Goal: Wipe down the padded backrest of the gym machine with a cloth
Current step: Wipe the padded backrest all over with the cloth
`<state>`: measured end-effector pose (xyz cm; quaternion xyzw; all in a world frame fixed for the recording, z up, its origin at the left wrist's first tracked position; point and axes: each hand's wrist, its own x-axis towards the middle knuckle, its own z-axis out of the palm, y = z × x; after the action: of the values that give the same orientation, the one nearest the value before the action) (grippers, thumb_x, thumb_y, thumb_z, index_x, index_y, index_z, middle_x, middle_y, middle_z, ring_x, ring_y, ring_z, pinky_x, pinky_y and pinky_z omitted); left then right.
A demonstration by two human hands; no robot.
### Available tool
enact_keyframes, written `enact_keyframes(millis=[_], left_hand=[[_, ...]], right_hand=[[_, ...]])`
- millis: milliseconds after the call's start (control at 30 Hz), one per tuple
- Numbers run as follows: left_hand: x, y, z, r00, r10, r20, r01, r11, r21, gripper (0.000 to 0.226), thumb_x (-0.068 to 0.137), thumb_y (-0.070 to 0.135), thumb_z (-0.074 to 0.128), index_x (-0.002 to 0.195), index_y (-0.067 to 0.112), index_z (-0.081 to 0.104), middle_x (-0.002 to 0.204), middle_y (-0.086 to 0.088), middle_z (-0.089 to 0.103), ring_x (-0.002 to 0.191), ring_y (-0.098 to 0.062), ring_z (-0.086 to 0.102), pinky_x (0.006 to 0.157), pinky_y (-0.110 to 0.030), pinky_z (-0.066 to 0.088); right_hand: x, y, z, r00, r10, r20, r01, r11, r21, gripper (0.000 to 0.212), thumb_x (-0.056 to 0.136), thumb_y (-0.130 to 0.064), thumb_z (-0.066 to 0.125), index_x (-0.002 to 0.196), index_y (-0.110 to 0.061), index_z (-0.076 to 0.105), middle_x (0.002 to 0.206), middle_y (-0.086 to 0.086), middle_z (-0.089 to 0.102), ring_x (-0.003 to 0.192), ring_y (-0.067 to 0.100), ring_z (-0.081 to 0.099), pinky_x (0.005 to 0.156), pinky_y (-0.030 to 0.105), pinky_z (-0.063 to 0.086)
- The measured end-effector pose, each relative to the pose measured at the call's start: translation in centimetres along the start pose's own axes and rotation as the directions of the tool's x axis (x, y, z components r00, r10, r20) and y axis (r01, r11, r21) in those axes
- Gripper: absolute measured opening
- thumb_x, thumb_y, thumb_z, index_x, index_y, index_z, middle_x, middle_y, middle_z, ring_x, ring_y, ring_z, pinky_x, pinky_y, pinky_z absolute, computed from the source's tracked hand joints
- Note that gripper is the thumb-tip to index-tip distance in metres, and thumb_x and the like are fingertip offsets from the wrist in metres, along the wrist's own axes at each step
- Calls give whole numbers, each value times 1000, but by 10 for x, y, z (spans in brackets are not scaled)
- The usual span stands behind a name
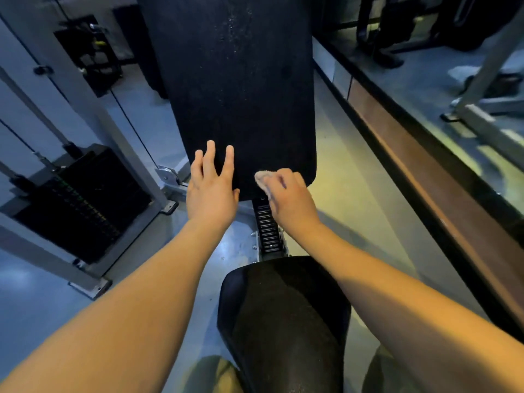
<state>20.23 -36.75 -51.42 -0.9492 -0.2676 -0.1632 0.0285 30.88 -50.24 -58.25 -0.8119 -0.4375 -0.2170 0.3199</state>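
Fingers (210, 157) straight and spread, left hand (211, 194) over lower-left corner of backrest (241, 80); right hand (289, 199) curled round cloth (262, 179) at bottom edge. Grey floor (348, 194) either side; seat pad (283, 313) below.

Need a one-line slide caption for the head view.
Right hand wipes a cloth along the black backrest's lower edge; left hand rests open on it.

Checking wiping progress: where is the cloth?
Head view: the cloth sits in the right hand at the backrest's lower right edge, beside the left hand.
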Motion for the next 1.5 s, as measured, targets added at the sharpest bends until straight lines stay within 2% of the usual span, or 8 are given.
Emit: enact_keyframes(millis=[100,400,600,733,1000,1200,1367,1500], left_hand=[[0,0,-5,1000,5,24,-6,999,36,89,98,36,62,162,27,1,167,-10,-10,154,-36,-2,117,-49,32],[5,7,-33,990,-4,141,-2,999,39,89,97,38,60,162,27,1,167,-9,-9,153,-35,-2,108,-46,42],[10,5,-41,980,-10,200,-4,997,71,92,94,43,61,161,29,0,167,-7,-10,153,-33,-1,108,-47,41],[11,4,-45,972,-7,233,-9,998,70,94,92,43,62,162,29,-1,167,-6,-10,153,-33,-1,110,-47,40],[10,3,-45,973,6,231,-19,998,53,95,92,45,61,161,29,-1,167,-6,-11,152,-33,-2,109,-46,41],[9,5,-40,974,-6,228,-6,999,51,98,90,45,63,161,28,-2,167,-6,-12,152,-35,-4,111,-47,39],[8,8,-43,969,-22,246,17,1000,25,98,91,45,62,161,28,-4,167,-5,-15,153,-34,-8,110,-47,41],[6,9,-40,970,-31,243,24,999,31,99,91,45,63,161,29,-5,166,-3,-18,153,-33,-11,110,-48,40]], right_hand=[[-12,7,-10,985,-79,156,72,996,50,32,83,-1,69,115,-8,64,105,14,55,88,33,54,64,47,55],[91,-5,-77,969,129,-210,-148,986,-76,27,96,-21,61,122,-24,57,112,5,53,98,27,49,63,37,46],[72,-11,-57,991,46,-123,-54,997,-56,47,98,-34,66,141,-18,54,118,9,50,99,25,51,71,33,55],[81,-9,-70,988,17,-152,-16,1000,11,51,87,0,69,136,-11,59,117,15,52,98,32,55,77,41,57],[142,1,-90,936,86,-340,-94,996,-7,42,89,1,61,130,-9,62,121,14,55,102,33,55,86,35,48],[54,10,-49,949,-286,133,300,949,-101,56,81,9,62,130,-17,60,116,7,54,88,28,45,61,48,54],[122,24,-100,968,-133,-214,105,985,-137,48,86,5,60,130,-15,64,114,13,56,92,34,50,72,39,48],[106,11,-77,978,-116,-176,97,989,-111,48,83,9,57,125,-14,64,115,9,57,91,30,48,75,38,46]])
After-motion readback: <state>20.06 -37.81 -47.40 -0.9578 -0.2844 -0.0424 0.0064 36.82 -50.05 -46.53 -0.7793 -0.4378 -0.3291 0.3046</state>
